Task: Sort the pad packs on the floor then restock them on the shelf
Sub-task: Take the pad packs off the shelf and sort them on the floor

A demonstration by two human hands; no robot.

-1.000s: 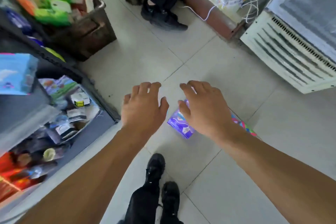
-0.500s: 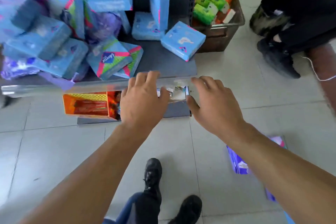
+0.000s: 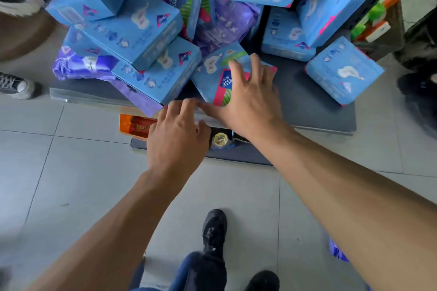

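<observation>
Sneaker (image 3: 16, 85) at far left on the grey tile floor (image 3: 71, 172), another person's. Just right of it, a purple soft pack (image 3: 82, 66) lies at the left end of the shelf (image 3: 314, 111), partly under a heap of blue pad packs (image 3: 151, 30) stacked at all angles. Below the shelf lip, an orange box (image 3: 134, 125) on a lower level.

Left hand (image 3: 175, 142) hovers palm down at the shelf's front edge, fingers (image 3: 186, 106) loosely bent and a little apart, holding nothing; fingertips sit just beside the corner of the lowest blue pack, contact not clear. A small round yellow-topped item (image 3: 220, 140) shows between the two wrists.

Right hand (image 3: 250, 101) lies over a tilted blue pack with pink and green stripes (image 3: 212, 73), fingers spread wide, palm on the pack's near right part, thumb reaching left along the shelf lip toward the left hand. Whether it presses or only touches, cannot tell.

Further right, a lone blue pack (image 3: 343, 71) rests tilted on the bare shelf, apart from both hands. Green and orange packets (image 3: 376, 19) in a brown crate at far right. Low right, a purple pack (image 3: 337, 251) lies on the floor, partly hidden behind the right forearm.
</observation>
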